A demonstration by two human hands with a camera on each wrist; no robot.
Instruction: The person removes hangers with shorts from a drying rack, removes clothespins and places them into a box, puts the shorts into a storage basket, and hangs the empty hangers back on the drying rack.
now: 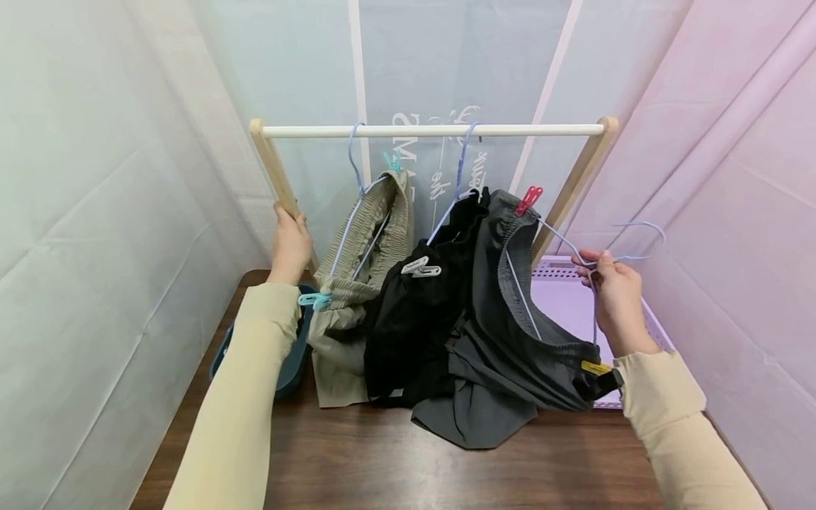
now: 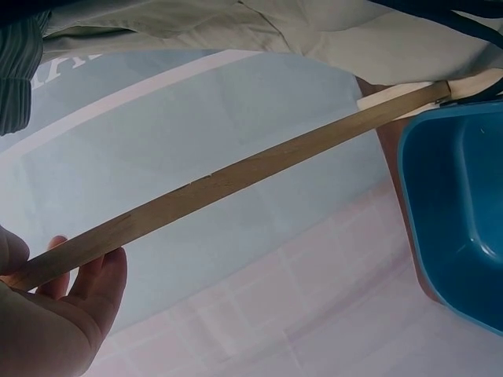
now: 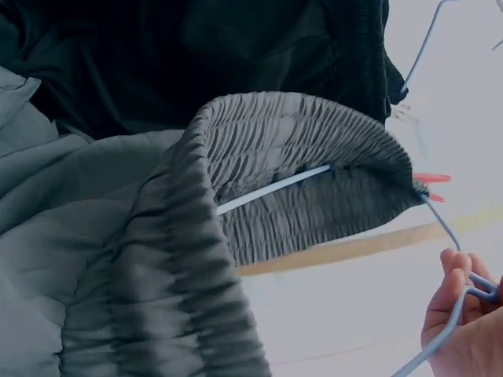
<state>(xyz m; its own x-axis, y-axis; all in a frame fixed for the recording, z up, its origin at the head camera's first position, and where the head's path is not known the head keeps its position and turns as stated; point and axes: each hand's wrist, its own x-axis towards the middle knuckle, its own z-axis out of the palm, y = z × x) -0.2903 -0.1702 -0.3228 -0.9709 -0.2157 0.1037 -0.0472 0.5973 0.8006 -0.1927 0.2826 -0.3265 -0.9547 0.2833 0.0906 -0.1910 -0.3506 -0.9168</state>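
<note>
My left hand [image 1: 291,244] grips the left wooden post [image 2: 212,182] of a small clothes rack, fingers wrapped round it. With my right hand [image 1: 610,287] I pinch the neck of a blue wire hanger [image 1: 576,253], its hook free of the rail. Dark grey trousers [image 1: 494,319] hang from this hanger, held by a red clothespin [image 1: 528,200] and a yellow clothespin [image 1: 596,367]. The trousers' elastic waistband [image 3: 291,149] gapes around the hanger's bottom bar. Beside them, black trousers [image 1: 414,319] and beige trousers [image 1: 347,322] hang by hangers hooked on the white rail [image 1: 433,131].
A blue basin [image 2: 464,212] sits at the left behind the left forearm. At the right, a lilac basket [image 1: 561,290] stands partly behind the grey trousers. White clothespins [image 1: 421,268] and teal clothespins [image 1: 315,300] are on the hung trousers. Brown tabletop [image 1: 357,460] lies below.
</note>
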